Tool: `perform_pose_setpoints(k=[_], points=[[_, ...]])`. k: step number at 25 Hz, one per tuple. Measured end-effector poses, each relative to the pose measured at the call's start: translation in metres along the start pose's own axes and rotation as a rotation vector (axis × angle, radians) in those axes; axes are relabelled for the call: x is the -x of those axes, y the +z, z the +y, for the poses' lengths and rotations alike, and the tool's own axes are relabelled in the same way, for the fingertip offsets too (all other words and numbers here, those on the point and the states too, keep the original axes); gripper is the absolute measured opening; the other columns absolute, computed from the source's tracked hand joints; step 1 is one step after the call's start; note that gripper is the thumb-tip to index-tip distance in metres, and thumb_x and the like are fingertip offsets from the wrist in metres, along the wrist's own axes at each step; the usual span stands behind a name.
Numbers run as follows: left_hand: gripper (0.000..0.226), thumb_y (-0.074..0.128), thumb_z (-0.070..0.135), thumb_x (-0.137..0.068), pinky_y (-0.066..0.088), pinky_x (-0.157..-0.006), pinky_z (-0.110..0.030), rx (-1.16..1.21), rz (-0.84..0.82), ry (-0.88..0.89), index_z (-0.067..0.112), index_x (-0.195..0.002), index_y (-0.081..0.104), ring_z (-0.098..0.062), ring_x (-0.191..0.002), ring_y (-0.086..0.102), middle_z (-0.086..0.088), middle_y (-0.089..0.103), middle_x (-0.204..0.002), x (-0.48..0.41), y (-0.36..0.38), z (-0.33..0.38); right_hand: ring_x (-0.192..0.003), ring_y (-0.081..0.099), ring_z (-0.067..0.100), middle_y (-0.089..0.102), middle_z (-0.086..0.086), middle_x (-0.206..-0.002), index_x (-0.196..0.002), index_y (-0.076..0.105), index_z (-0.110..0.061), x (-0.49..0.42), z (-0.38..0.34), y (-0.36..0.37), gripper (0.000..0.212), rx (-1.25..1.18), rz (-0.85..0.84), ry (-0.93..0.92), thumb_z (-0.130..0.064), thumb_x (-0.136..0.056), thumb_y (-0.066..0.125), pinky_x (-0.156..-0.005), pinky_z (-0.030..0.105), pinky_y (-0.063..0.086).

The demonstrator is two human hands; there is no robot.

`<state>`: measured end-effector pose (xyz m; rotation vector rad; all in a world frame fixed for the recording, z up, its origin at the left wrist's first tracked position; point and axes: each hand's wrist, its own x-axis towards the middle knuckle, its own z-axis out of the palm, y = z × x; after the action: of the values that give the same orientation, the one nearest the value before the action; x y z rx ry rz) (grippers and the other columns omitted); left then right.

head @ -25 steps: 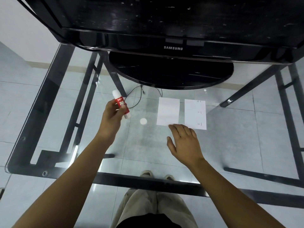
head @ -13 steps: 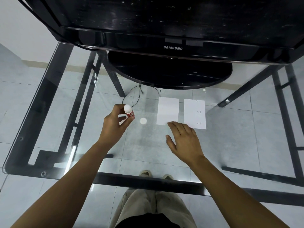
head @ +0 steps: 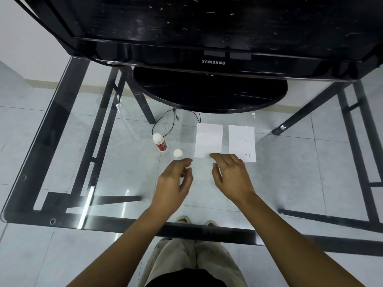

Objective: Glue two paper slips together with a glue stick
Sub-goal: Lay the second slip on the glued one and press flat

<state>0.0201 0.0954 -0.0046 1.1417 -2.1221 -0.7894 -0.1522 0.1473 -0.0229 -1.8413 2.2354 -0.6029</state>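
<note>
Two white paper slips lie side by side on the glass table: a blank left slip (head: pixel 208 140) and a right slip (head: pixel 241 143) with small printed marks. A red and white glue stick (head: pixel 159 142) stands on the glass to their left, with a round white cap (head: pixel 178 152) lying just beside it. My left hand (head: pixel 174 185) hovers empty, fingers loosely curled, below the cap. My right hand (head: pixel 231 174) is spread flat, its fingertips touching the near edge of the left slip.
A black Samsung television (head: pixel 213 38) on an oval base (head: pixel 211 94) fills the back of the glass table (head: pixel 124 183). Black frame bars, a thin cable and the tiled floor show through the glass. My legs and feet are below the front edge.
My left hand set the glue stick down on the glass left of the cap, let go, and moved right toward the slips. My right hand stayed at the left slip's near edge.
</note>
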Motion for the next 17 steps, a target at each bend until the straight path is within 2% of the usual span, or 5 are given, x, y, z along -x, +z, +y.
perform_pose_setpoints(k=[2,4,7,11,17], points=[[0.024,0.062,-0.006,-0.081,0.051,-0.069,-0.021,-0.07,-0.024,-0.03,-0.003,-0.105,0.065,-0.027,-0.072,0.068,-0.019,0.07,-0.09,-0.013,0.014,0.009,-0.093,0.065,0.029,0.071,0.01,-0.103,-0.113,0.063,-0.006,0.001,0.003,-0.002,0.03,-0.028,-0.007,-0.004,-0.004,-0.084,0.059,-0.086,0.039,0.05],[0.026,0.067,-0.012,-0.075,0.056,-0.062,-0.03,-0.172,-0.032,-0.001,-0.007,-0.1,0.067,-0.032,-0.069,0.069,-0.022,0.071,-0.084,-0.02,0.022,0.012,-0.092,0.065,0.028,0.071,0.011,-0.1,-0.114,0.063,-0.006,0.002,0.004,-0.004,0.03,-0.03,-0.022,-0.011,-0.004,-0.084,0.059,-0.085,0.037,0.051],[0.029,0.071,-0.016,-0.068,0.058,-0.058,-0.033,-0.225,-0.054,0.035,-0.01,-0.096,0.068,-0.033,-0.068,0.07,-0.024,0.071,-0.079,-0.02,0.03,0.011,-0.096,0.065,0.028,0.07,0.011,-0.105,-0.115,0.062,-0.006,0.004,0.006,-0.005,0.031,-0.039,-0.039,-0.013,-0.004,-0.085,0.058,-0.087,0.036,0.05],[0.03,0.071,-0.014,-0.07,0.058,-0.058,-0.035,-0.255,-0.063,-0.029,-0.012,-0.099,0.065,-0.037,-0.07,0.069,-0.027,0.07,-0.082,-0.03,0.041,0.019,-0.106,0.062,0.027,0.066,0.01,-0.118,-0.114,0.065,-0.007,0.005,0.008,-0.004,0.031,-0.044,-0.05,-0.031,-0.003,-0.084,0.058,-0.094,0.035,0.047],[0.029,0.052,-0.012,-0.085,0.048,-0.063,-0.032,-0.315,-0.14,-0.2,-0.013,-0.114,0.052,-0.036,-0.083,0.065,-0.027,0.064,-0.097,-0.057,0.06,0.032,-0.1,0.066,0.026,0.069,0.01,-0.113,-0.111,0.067,-0.005,0.007,0.011,-0.008,0.033,-0.002,-0.038,-0.098,-0.001,-0.079,0.065,-0.088,0.034,0.051]])
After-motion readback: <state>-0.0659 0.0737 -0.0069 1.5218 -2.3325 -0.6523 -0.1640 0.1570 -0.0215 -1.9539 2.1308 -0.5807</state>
